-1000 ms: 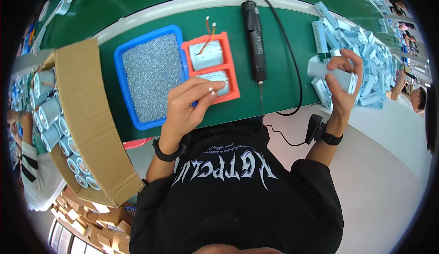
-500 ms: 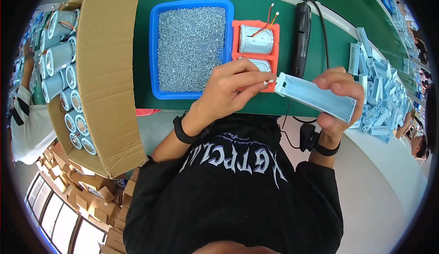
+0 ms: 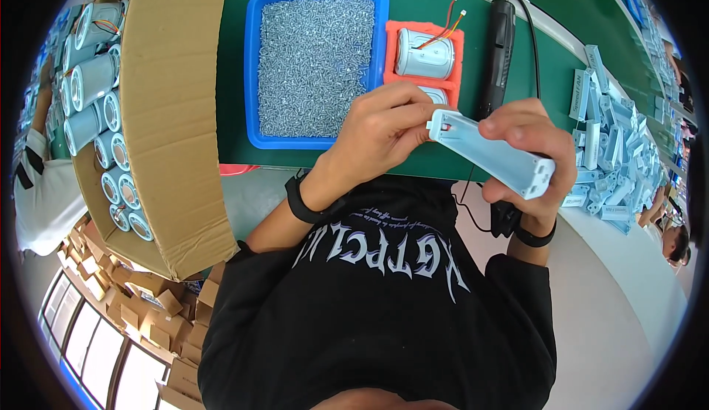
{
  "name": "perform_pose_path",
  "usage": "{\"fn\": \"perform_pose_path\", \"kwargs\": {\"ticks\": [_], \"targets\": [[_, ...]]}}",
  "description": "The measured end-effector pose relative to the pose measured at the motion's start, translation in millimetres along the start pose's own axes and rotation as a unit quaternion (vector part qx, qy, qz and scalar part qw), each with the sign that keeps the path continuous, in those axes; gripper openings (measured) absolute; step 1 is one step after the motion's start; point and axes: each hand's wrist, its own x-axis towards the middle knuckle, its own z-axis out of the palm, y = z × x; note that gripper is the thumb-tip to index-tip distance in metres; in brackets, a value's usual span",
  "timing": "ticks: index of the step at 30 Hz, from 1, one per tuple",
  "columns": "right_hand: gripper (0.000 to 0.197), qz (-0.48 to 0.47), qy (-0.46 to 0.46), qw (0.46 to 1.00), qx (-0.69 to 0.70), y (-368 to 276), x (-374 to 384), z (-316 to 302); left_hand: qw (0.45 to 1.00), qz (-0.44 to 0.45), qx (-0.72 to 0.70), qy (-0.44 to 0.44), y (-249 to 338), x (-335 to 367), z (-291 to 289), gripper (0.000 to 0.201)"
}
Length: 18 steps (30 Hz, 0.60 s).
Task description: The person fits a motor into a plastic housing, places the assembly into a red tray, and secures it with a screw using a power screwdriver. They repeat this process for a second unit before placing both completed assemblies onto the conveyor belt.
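My right hand point(image 3: 543, 144) grips the pale-blue plastic channel-shaped shell point(image 3: 491, 148), low before me. Left hand point(image 3: 377, 129) pinched narrow at its near-left end; can't tell on what. Changed: white plugs left sight, small red bit point(image 3: 447, 126) shows inside, so wiring's probably entering. Beyond: orange-red two-bay holder point(image 3: 458, 63), pale-blue wired cylinder point(image 3: 425, 54) in its far bay.

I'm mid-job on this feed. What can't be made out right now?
All in the head view:
Tips of the left hand, and anything pinched there: hidden by its fingers and the light-blue housing.
Red speck inside the housing: too small to identify.
Lower blue cylinder: mostly covered by the left hand.
Black screwdriver: lower end obscured by the right hand and housing.
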Motion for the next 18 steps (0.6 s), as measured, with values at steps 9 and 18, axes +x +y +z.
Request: {"fn": "perform_pose_path", "kwargs": {"ticks": [9, 18], "targets": [[0.047, 0.146, -0.086, 0.982, -0.088, 17.2, 6.6, 17.6, 0.989, -0.016, 0.146, 0.023, -10.9, -9.0, -8.2, 0.051], [0.040, 0.195, -0.134, 0.948, -0.214, 21.1, 3.7, 26.6, 0.979, -0.016, 0.201, 0.028, -13.6, -16.9, -5.6, 0.064]]}}
